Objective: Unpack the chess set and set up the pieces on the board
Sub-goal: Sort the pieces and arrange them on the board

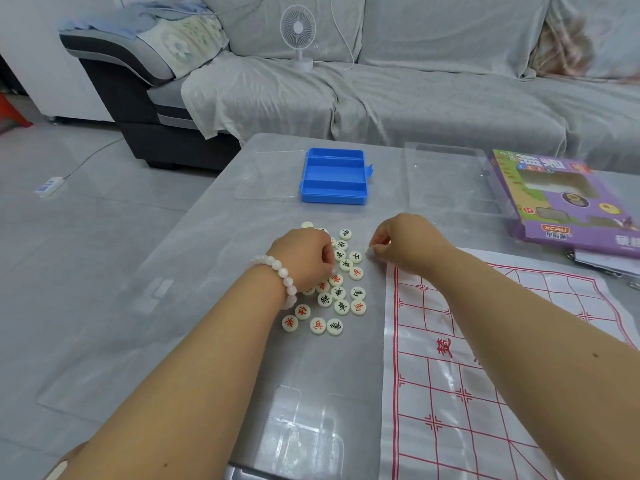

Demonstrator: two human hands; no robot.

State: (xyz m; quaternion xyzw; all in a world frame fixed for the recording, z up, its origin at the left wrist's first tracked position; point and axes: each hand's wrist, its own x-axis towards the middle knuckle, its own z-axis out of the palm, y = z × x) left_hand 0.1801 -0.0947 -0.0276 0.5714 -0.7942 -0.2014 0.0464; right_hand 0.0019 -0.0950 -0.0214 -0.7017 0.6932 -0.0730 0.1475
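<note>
The pieces (334, 285) are heaped on the table (214, 258), left of the board (485, 358). The left hand (303, 259) is curled down onto the heap, fingertips hidden among pieces. The right hand (403, 242) is held just right of the heap, apparently pinching one pale piece. The tray (334, 176) lies well beyond. The board is cut off at the frame's right.

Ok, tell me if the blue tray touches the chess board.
Apart. The head view shows bare table between the blue tray and the chess board.
</note>
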